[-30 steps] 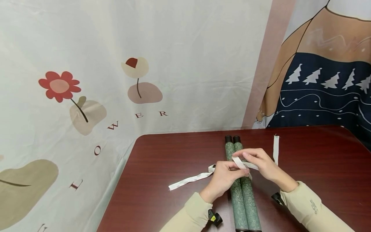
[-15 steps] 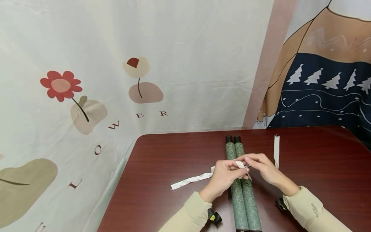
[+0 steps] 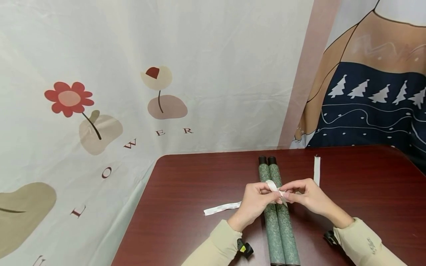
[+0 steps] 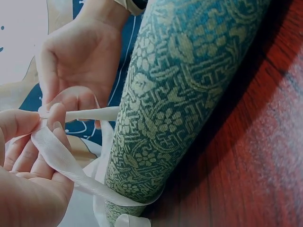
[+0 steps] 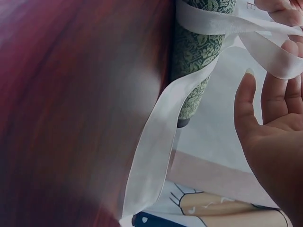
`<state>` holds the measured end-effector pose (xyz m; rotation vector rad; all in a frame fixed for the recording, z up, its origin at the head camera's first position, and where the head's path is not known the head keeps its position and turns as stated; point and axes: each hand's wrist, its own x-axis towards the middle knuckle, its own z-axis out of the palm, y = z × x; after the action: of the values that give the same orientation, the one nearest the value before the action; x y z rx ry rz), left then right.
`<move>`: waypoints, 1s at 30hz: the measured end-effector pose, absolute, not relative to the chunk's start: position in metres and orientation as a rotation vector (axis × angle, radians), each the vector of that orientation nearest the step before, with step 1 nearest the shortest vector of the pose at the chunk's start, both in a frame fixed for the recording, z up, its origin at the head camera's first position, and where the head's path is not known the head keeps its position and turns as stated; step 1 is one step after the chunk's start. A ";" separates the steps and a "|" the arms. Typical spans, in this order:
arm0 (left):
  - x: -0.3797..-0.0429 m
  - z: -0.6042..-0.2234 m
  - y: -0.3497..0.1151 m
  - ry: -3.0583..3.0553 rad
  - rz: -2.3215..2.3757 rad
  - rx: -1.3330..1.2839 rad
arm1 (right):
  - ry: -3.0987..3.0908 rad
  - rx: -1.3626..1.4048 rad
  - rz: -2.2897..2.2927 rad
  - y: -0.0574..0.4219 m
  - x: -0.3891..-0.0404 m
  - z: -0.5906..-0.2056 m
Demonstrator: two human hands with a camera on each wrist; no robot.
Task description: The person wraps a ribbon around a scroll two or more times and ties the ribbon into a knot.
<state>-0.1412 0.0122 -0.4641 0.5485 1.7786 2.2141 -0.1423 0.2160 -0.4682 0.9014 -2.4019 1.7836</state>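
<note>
Two green patterned scroll rolls [image 3: 274, 229] with dark ends lie side by side on the table, and a white ribbon [image 3: 273, 186] is looped around them. My left hand [image 3: 253, 202] pinches the ribbon between thumb and forefinger just above the rolls, as the left wrist view shows with the ribbon [image 4: 78, 174] running down to the green roll [image 4: 175, 94]. Close against those fingertips, my right hand [image 3: 311, 195] also pinches the ribbon. In the right wrist view, a ribbon loop [image 5: 270, 59] hangs at the fingers of my right hand [image 5: 279, 127]. The exact crossing is partly hidden by fingers.
One ribbon tail [image 3: 222, 208] lies on the red-brown table [image 3: 179, 184] to the left. A straight ribbon length [image 3: 317, 170] lies at the far right. A printed curtain [image 3: 216, 74] hangs behind the table's back edge.
My right hand's fingertips have come down and closed on the ribbon beside my left fingertips. The ribbon's left tail has slid right, drawn toward the rolls. The left hand has barely moved.
</note>
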 end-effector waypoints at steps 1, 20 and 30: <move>-0.141 -0.465 0.012 1.776 2.226 0.541 | -2.416 0.883 1.769 0.217 -0.142 -0.469; -0.142 -0.453 0.007 1.883 2.220 0.473 | -2.671 0.552 1.482 0.257 -0.127 -0.469; -0.150 -0.462 0.007 1.864 2.240 0.434 | -2.757 0.433 1.375 0.285 -0.117 -0.463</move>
<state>-0.1495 0.0072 -0.4619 0.4336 1.8638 2.2395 -0.1169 0.2853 -0.4629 0.4326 -2.7573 1.3747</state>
